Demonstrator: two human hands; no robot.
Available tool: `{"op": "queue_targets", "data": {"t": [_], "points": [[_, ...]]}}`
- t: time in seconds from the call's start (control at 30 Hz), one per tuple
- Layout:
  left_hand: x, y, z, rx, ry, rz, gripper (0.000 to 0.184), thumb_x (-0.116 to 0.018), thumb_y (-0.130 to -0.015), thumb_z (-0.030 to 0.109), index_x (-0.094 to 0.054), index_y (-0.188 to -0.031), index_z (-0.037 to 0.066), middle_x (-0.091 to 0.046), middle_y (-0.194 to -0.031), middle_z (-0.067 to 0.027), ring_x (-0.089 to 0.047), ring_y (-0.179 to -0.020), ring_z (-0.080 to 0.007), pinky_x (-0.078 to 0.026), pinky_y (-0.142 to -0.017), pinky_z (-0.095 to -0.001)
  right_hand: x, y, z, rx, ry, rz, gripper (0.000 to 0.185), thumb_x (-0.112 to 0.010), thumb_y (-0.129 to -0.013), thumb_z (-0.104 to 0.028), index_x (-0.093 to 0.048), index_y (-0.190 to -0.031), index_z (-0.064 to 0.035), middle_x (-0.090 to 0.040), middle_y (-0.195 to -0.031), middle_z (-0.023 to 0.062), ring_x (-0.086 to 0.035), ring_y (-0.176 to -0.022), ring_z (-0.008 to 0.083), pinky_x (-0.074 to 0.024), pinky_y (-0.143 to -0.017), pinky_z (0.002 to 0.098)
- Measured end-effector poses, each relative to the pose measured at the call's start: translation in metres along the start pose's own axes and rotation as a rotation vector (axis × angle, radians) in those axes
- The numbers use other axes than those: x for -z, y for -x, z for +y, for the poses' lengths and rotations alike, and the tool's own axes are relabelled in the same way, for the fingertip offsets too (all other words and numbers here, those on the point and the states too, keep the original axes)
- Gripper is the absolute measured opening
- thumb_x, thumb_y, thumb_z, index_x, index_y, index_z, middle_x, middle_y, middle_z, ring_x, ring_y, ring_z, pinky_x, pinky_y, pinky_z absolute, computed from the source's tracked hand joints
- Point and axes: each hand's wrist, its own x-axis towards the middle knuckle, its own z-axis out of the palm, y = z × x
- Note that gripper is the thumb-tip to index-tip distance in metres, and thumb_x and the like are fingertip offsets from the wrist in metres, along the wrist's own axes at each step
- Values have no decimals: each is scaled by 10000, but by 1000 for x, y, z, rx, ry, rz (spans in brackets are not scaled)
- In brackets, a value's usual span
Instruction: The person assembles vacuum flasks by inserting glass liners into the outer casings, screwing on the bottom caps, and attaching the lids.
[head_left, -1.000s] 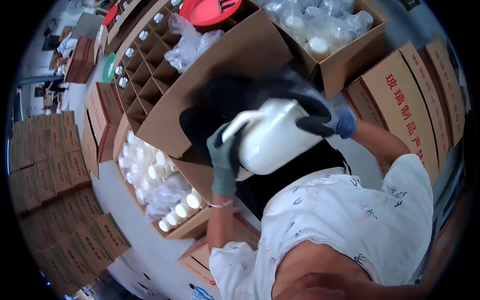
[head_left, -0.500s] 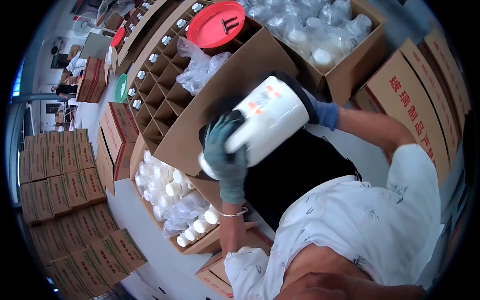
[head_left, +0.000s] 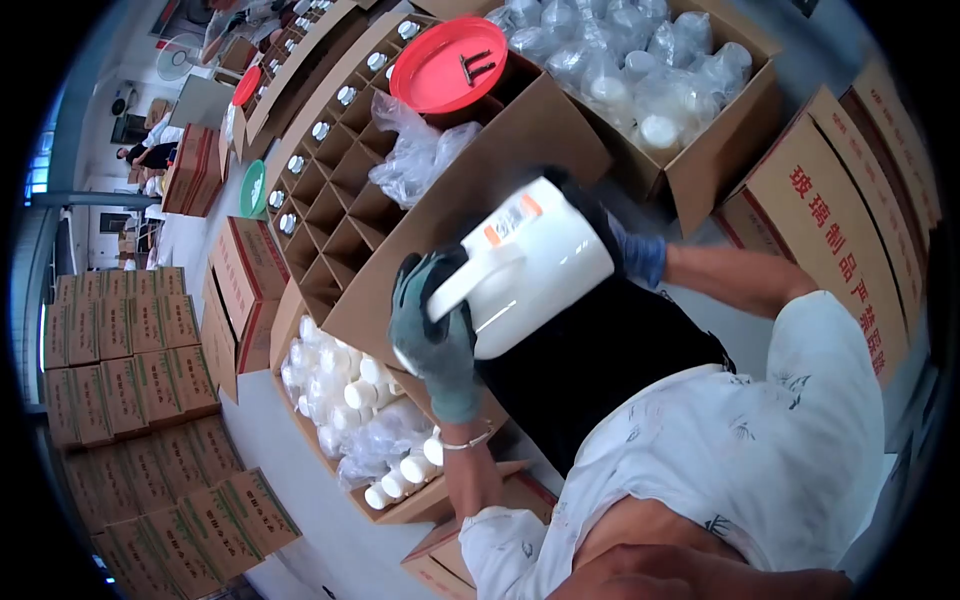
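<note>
A glossy white jug [head_left: 550, 265] with a side handle and an orange-and-grey label is held on its side in front of my body. My left hand [head_left: 437, 335], in a grey-green glove with dark fingertips, is closed around the neck end of the jug near its handle; the mouth is covered by the hand. My right hand [head_left: 603, 218], in a dark glove with a blue cuff, grips the base end, its fingers partly hidden behind the jug. Just beyond is a divided carton [head_left: 480, 180] with clear plastic bags [head_left: 415, 150] and capped bottles in some cells.
A red basin [head_left: 440, 75] with small dark pieces rests on the divided carton. A box of bagged white containers [head_left: 660, 130] stands at upper right, another of white jugs [head_left: 350, 395] at lower left. Stacked cartons [head_left: 130, 380] line the left. People work in the far background.
The jug has turned in my hands: its handle now faces up toward me and its label has rolled toward the far side. My left hand has shifted slightly to the left and down.
</note>
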Motion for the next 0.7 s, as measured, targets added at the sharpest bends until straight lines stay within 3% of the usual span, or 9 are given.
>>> {"op": "queue_targets", "data": {"t": [0.1, 0.2, 0.23, 0.27, 0.33, 0.47, 0.57, 0.6, 0.7], "points": [[15, -5, -8, -37, 51, -90, 222, -586, -740, 0, -671, -945, -7, -712, -952, -132, -654, -1007, -320, -428, -1025, -440, 1, 13, 18, -119, -175, -11, 501, -488, -988, -340, -378, -1398, -73, -486, -1303, 102, -506, -1170, 190, -402, -1026, 348], [28, -12, -19, -138, 72, -184, 198, -586, -749, 34, -674, -926, 24, -717, -951, -117, -660, -1003, -316, -437, -1020, -455, -1, 13, -4, 127, 333, -185, 450, -490, -990, -330, -460, -1331, -37, -495, -1331, 108, -510, -1192, 208, -404, -1024, 347], [36, -17, -18, -211, 10, -324, 220, -593, -729, 38, -678, -932, 44, -716, -969, -100, -657, -1009, -312, -438, -1021, -460, 10, -1, -26, 39, 447, -327, 378, -496, -991, -292, -547, -1241, -13, -561, -1257, 117, -530, -1169, 205, -408, -1018, 351], [42, -23, -14, -282, -53, -459, 244, -601, -710, 42, -683, -938, 65, -715, -987, -84, -654, -1016, -307, -439, -1022, -465, 34, -16, -20, 284, 732, -484, 320, -535, -976, -244, -594, -1186, -9, -611, -1191, 110, -559, -1123, 183, -428, -997, 340], [35, -22, 4, -416, -197, -667, 202, -674, -725, 170, -690, -923, 133, -699, -1040, -42, -646, -1041, -256, -451, -1017, -461, -1, -17, -40, -42, 443, -299, 320, -580, -953, -191, -580, -1218, -11, -617, -1195, 96, -576, -1096, 170, -440, -987, 326], [5, -5, 29, -642, -2, -1164, 354, -662, -688, 127, -648, -1042, 147, -567, -1262, -46, -508, -1233, -248, -352, -1120, -442, -46, -39, -14, -110, 405, -624, 584, -722, -844, -193, -473, -1340, -9, -607, -1209, 87, -569, -1107, 190, -450, -963, 336], [-25, 38, 13, -625, 25, -1223, 458, -659, -706, 129, -600, -1160, 119, -529, -1309, -89, -495, -1237, -280, -346, -1116, -429, -55, -41, 8, -359, 700, -950, 544, -755, -795, -304, -576, -1247, -60, -603, -1186, 138, -571, -1110, 237, -442, -966, 352], [-29, 41, 10, -609, -25, -1190, 486, -661, -711, 134, -584, -1191, 112, -519, -1321, -96, -493, -1236, -287, -348, -1112, -422, -54, -37, 16, -191, 755, -882, 521, -746, -786, -355, -611, -1201, -70, -614, -1149, 162, -588, -1082, 281, -453, -954, 363], [-30, 44, 11, -462, -74, -1151, 572, -681, -716, 157, -537, -1267, 104, -496, -1350, -117, -491, -1233, -304, -366, -1082, -417, -68, -42, 8, -249, 1224, -861, 500, -726, -791, -323, -611, -1187, -40, -592, -1182, 173, -595, -1076, 286, -469, -923, 372]]}}
